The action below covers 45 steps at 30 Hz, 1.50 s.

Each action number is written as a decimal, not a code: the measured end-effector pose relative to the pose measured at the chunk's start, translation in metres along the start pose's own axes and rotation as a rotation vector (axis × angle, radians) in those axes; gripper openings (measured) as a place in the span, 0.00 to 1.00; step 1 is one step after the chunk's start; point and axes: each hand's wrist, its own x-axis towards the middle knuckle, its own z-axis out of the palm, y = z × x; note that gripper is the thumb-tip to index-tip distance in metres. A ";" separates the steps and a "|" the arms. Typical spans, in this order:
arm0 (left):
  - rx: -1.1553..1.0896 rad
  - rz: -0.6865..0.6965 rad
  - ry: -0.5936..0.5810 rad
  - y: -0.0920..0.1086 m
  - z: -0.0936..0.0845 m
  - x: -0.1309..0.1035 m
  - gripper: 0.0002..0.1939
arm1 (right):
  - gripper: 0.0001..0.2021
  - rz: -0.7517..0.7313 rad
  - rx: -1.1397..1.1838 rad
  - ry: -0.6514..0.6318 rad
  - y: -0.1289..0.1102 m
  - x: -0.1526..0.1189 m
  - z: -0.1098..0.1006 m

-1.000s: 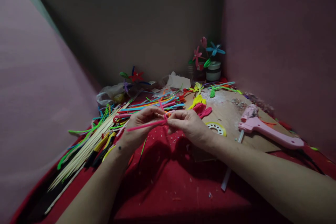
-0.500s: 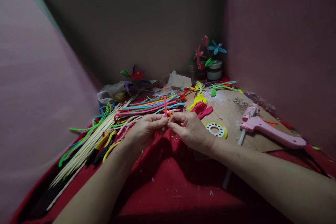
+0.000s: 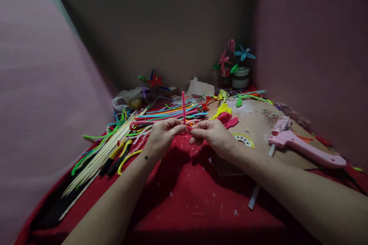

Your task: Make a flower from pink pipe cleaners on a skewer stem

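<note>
A pink pipe cleaner (image 3: 183, 107) stands upright between my two hands, with a short piece running across toward the right fingertips. My left hand (image 3: 165, 136) pinches it low down between thumb and fingers. On the other side my right hand (image 3: 214, 136) grips its right-hand part, fingertips pressed together. Just beyond the hands lies a bundle of coloured pipe cleaners (image 3: 169, 115). Pink looped petals (image 3: 231, 122) and yellow looped petals (image 3: 220, 111) rest beyond my right hand.
Wooden sticks (image 3: 100, 157) and yellow-black pliers (image 3: 115, 157) lie at left. On the right, a pink glue gun (image 3: 304, 145) rests on a brown board (image 3: 258, 122), near a tape roll (image 3: 244, 140) partly behind my forearm. Pipe-cleaner flowers (image 3: 244, 53) stand by a jar (image 3: 240, 78).
The view has shifted, so everything sits slightly further right. More of the upright pink pipe cleaner shows above my fingers, and a short crosswise part is now visible between my hands.
</note>
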 end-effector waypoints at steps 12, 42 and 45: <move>0.142 0.063 -0.260 0.009 -0.004 -0.004 0.07 | 0.10 -0.895 -0.967 0.280 -0.002 -0.005 -0.002; -0.208 -0.275 -0.448 -0.003 0.001 -0.002 0.12 | 0.05 -0.064 0.031 0.223 -0.003 -0.001 0.001; -0.285 -0.316 -0.407 -0.001 0.005 -0.004 0.11 | 0.05 -0.066 -0.024 0.259 -0.003 0.000 -0.001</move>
